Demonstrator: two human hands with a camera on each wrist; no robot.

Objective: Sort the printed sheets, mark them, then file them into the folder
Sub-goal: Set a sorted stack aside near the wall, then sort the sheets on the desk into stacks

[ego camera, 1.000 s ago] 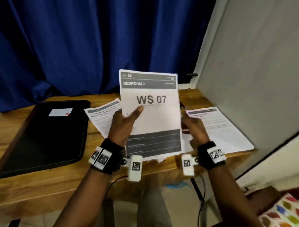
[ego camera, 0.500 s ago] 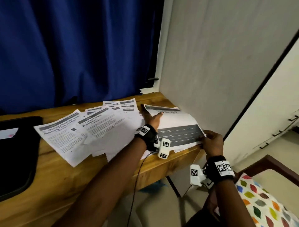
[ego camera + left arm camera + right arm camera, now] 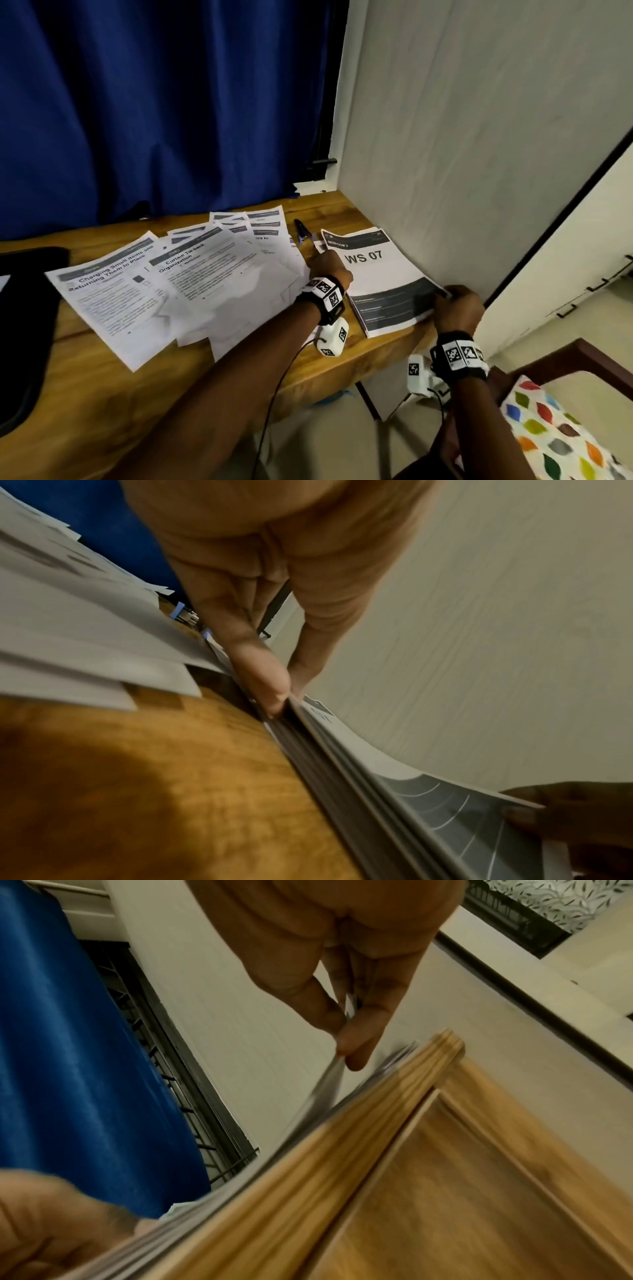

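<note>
Printed sheets: a squared stack (image 3: pixel 380 277) is laid at the right end of the wooden table (image 3: pixel 102 383), its top sheet headed "WS 07" below a dark band reading "BEDROOM 3".
Stack edges: the right side is set close against the pale wall panel (image 3: pixel 479 154); the near edge is laid close to the table's front edge; the near right corner is lifted off the pile.
Left hand (image 3: pixel 329 266): the fingertips (image 3: pixel 274 693) are pressed against the stack's left edge, with the fingers straight.
Right hand (image 3: pixel 457 308): the lifted near corner of the top sheets is pinched between thumb and fingers (image 3: pixel 356 1042), beside the wall panel.
Loose sheets (image 3: pixel 191 291): these are fanned out overlapping, left of the stack; the titles "Charging Small Items and Returning Them to Place" and "Curtain Tie-back Organization" can be read; the smaller print cannot be made out.
Pen (image 3: pixel 303 231): a dark pen is laid behind the stack's far left corner, between it and the loose sheets.
Folder (image 3: pixel 24 308): a black folder is laid shut at the far left, well apart from the stack; what is inside cannot be told.
Open room: a strip of bare wood is left between the stack and the loose sheets, and a wider bare area along the table's front edge, left of the stack.
Curtain (image 3: pixel 154 102): a blue curtain is hung behind the table.
</note>
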